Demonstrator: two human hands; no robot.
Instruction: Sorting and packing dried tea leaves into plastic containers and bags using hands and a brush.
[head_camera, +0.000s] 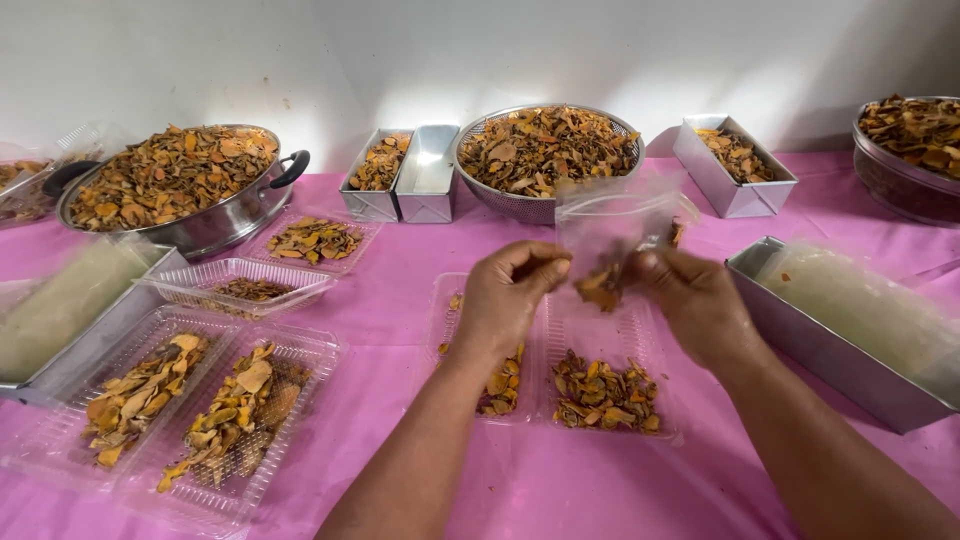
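From over the person's shoulders, both bare hands meet above a pink tablecloth (400, 290). The left hand (505, 295) is curled, its fingertips bunched together and pinching one edge of a small clear plastic bag (615, 225). The right hand (690, 300) grips the bag's other side, fingers folded in against the film; how tightly they press I cannot tell, since the bag blurs there. The bag stands upright between the two hands, mouth upward, and a small clump of dried orange-brown slices (603, 285) sits in its bottom, just above the table.

Directly beneath the hands lies an open clear plastic hinged tray (560, 340); both halves hold more of the same dried slices, the left half partly hidden by the left wrist.

To the left, two more clear plastic trays with slices (190, 400) lie side by side near the table edge, with a shallow ribbed plastic tray (240, 285) behind them and a long metal box of translucent bags (70, 310) beside them. At the back left stands a wide steel pan with black handles (190, 185), heaped with slices. Along the wall sit two rectangular metal tins (405, 175) touching each other, a round wire-mesh steel basket (545, 150) piled high, another rectangular tin (735, 165), and a round bowl (910, 150) at the far right. A long metal tray of clear bags (850, 330) rests just beside the right forearm.
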